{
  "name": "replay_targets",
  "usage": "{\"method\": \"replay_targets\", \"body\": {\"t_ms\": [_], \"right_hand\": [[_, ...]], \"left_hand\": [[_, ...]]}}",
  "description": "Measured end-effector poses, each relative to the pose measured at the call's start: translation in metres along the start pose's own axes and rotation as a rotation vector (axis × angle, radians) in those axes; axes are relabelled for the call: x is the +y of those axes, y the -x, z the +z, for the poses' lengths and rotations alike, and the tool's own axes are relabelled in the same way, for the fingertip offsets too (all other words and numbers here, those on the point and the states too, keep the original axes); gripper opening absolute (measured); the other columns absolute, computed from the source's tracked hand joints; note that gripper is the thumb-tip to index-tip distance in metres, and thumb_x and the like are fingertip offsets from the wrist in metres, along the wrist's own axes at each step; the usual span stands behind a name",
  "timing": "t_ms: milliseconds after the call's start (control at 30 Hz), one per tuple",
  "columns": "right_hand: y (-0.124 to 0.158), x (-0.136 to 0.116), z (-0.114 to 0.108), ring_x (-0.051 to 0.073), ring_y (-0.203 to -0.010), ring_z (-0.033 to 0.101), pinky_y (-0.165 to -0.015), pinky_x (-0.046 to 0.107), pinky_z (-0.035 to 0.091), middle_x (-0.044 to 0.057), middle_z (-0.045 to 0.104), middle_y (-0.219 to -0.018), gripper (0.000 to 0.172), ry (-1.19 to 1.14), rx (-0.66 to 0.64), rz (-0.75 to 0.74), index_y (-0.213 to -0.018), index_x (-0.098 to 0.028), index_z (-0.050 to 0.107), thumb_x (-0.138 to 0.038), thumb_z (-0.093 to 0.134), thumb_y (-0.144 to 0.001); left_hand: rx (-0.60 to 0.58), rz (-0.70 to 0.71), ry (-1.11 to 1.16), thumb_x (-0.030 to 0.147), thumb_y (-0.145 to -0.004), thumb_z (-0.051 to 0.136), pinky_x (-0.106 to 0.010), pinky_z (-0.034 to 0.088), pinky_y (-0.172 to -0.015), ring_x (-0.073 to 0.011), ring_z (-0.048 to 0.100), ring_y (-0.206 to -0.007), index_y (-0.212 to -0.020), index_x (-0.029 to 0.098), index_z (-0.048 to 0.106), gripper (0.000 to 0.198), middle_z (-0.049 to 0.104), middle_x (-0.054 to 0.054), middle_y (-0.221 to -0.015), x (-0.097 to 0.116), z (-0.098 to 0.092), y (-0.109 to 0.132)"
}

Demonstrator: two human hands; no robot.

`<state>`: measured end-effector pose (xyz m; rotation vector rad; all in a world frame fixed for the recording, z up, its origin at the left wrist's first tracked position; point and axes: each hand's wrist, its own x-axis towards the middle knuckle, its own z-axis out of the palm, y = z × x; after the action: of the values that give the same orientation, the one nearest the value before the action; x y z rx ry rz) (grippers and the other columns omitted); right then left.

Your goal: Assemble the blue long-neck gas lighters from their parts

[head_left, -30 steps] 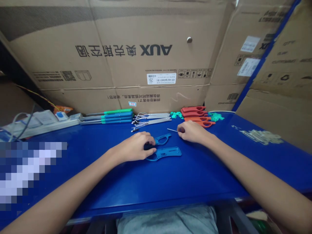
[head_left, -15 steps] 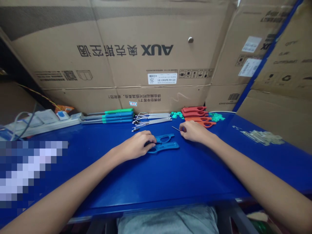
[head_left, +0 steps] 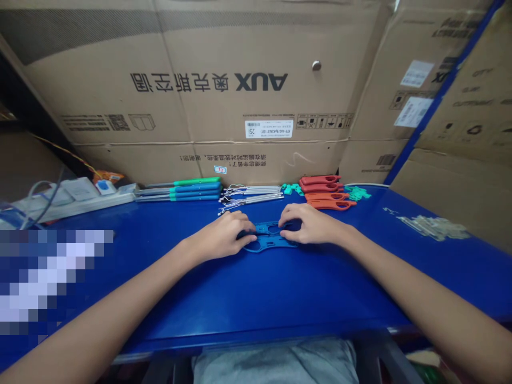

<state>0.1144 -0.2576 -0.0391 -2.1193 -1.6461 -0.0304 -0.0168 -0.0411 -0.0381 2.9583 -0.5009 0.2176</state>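
Note:
Two blue plastic handle shells (head_left: pixel 267 243) with oval openings lie side by side, low over the blue table. My left hand (head_left: pixel 229 234) is closed on their left ends, thumb toward me and fingers on the far side. At the right ends is my right hand (head_left: pixel 306 224), its fingers curled over the far shell and its thumb by the near one. The thin metal rod it held a moment ago does not show. Beyond my hands lie several white metal rods with thin wires (head_left: pixel 258 198) and a row of red and orange handles (head_left: pixel 325 185).
Blue-and-green handled tools (head_left: pixel 196 191) lie at the back left, beside a white power strip (head_left: pixel 86 198). Small green pieces (head_left: pixel 358 193) sit behind on the right, and clear flat pieces (head_left: pixel 434 226) farther right. A cardboard wall (head_left: pixel 208 117) closes off the back.
My right hand has moved left and toward me, from near the orange handles onto the right ends of the blue shells. My left hand stays on their left ends.

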Motion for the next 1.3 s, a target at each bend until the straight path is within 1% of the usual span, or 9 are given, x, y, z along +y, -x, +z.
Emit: {"method": "replay_targets", "body": {"t_ms": [167, 333, 500, 667, 800, 967, 1100, 1167, 1300], "right_hand": [[0.0, 0.0, 0.005, 0.02, -0.095, 0.059, -0.089, 0.034, 0.045, 0.008, 0.063, -0.101, 0.018, 0.011, -0.051, 0.018, -0.093, -0.018, 0.072, -0.028, 0.063, -0.08], [-0.001, -0.001, 0.009, 0.02, -0.096, 0.058, -0.091, 0.034, 0.045, 0.008, 0.061, -0.102, 0.015, 0.009, -0.05, 0.019, -0.09, -0.018, 0.072, -0.026, 0.062, -0.082], [-0.001, -0.004, 0.007, 0.02, -0.097, 0.057, -0.091, 0.034, 0.044, 0.008, 0.06, -0.102, 0.012, 0.004, -0.064, 0.002, -0.088, -0.017, 0.07, -0.023, 0.06, -0.084], [-0.001, -0.005, 0.006, 0.02, -0.098, 0.057, -0.091, 0.035, 0.044, 0.008, 0.061, -0.105, 0.014, 0.024, -0.05, -0.01, -0.088, -0.018, 0.07, -0.023, 0.058, -0.085], [-0.001, -0.004, 0.008, 0.021, -0.1, 0.057, -0.092, 0.037, 0.044, 0.009, 0.061, -0.106, 0.017, 0.042, -0.055, 0.023, -0.094, -0.019, 0.071, -0.023, 0.058, -0.085], [0.0, -0.003, 0.01, 0.024, -0.105, 0.055, -0.095, 0.04, 0.042, 0.01, 0.059, -0.11, 0.025, 0.051, -0.082, 0.08, -0.103, -0.018, 0.07, -0.03, 0.057, -0.086], [0.001, -0.004, 0.01, 0.024, -0.106, 0.054, -0.096, 0.039, 0.042, 0.01, 0.059, -0.11, 0.024, 0.053, -0.098, 0.084, -0.102, -0.019, 0.071, -0.03, 0.056, -0.087], [0.0, -0.004, 0.01, 0.024, -0.107, 0.053, -0.096, 0.039, 0.042, 0.01, 0.058, -0.109, 0.022, 0.052, -0.103, 0.084, -0.101, -0.019, 0.071, -0.029, 0.056, -0.088], [-0.001, -0.005, 0.009, 0.024, -0.108, 0.053, -0.097, 0.039, 0.041, 0.011, 0.057, -0.111, 0.022, 0.054, -0.117, 0.088, -0.102, -0.019, 0.07, -0.028, 0.055, -0.089]], "left_hand": [[-0.023, -0.02, -0.02, 0.034, -0.093, 0.051, -0.033, 0.042, -0.081, -0.0192, 0.059, -0.087, -0.097, 0.02, 0.068, 0.023, 0.065, -0.005, -0.092, -0.002, 0.001, 0.0], [-0.016, -0.015, 0.002, 0.032, -0.093, 0.051, -0.031, 0.041, -0.078, -0.0181, 0.058, -0.085, -0.096, 0.02, 0.068, 0.021, 0.065, -0.004, -0.09, -0.001, 0.003, -0.001], [0.004, -0.005, 0.011, 0.03, -0.092, 0.051, -0.03, 0.042, -0.077, -0.0172, 0.058, -0.084, -0.095, 0.018, 0.068, 0.021, 0.065, -0.005, -0.09, 0.0, 0.002, -0.001], [0.011, -0.011, 0.016, 0.026, -0.091, 0.05, -0.032, 0.042, -0.08, -0.0176, 0.059, -0.085, -0.092, 0.019, 0.068, 0.019, 0.066, -0.004, -0.09, 0.0, -0.001, 0.0], [0.023, -0.011, -0.012, 0.031, -0.092, 0.05, -0.034, 0.041, -0.083, -0.0188, 0.06, -0.087, -0.095, 0.019, 0.069, 0.023, 0.067, -0.005, -0.091, -0.002, 0.001, 0.0], [-0.016, -0.03, -0.031, 0.035, -0.093, 0.048, -0.034, 0.043, -0.082, -0.0197, 0.06, -0.088, -0.1, 0.02, 0.07, 0.028, 0.065, -0.007, -0.095, 0.0, 0.001, 0.0], [-0.029, -0.04, -0.036, 0.039, -0.09, 0.053, -0.035, 0.042, -0.086, -0.0214, 0.06, -0.093, -0.103, 0.021, 0.069, 0.027, 0.065, -0.007, -0.1, 0.0, -0.004, 0.001], [-0.047, -0.048, -0.029, 0.037, -0.089, 0.056, -0.035, 0.042, -0.086, -0.0216, 0.06, -0.094, -0.102, 0.021, 0.069, 0.025, 0.066, -0.006, -0.1, -0.001, -0.006, 0.001], [-0.074, -0.04, 0.005, 0.033, -0.089, 0.056, -0.033, 0.043, -0.082, -0.0205, 0.059, -0.091, -0.095, 0.019, 0.069, 0.02, 0.067, -0.005, -0.094, -0.002, -0.007, 0.0]]}}
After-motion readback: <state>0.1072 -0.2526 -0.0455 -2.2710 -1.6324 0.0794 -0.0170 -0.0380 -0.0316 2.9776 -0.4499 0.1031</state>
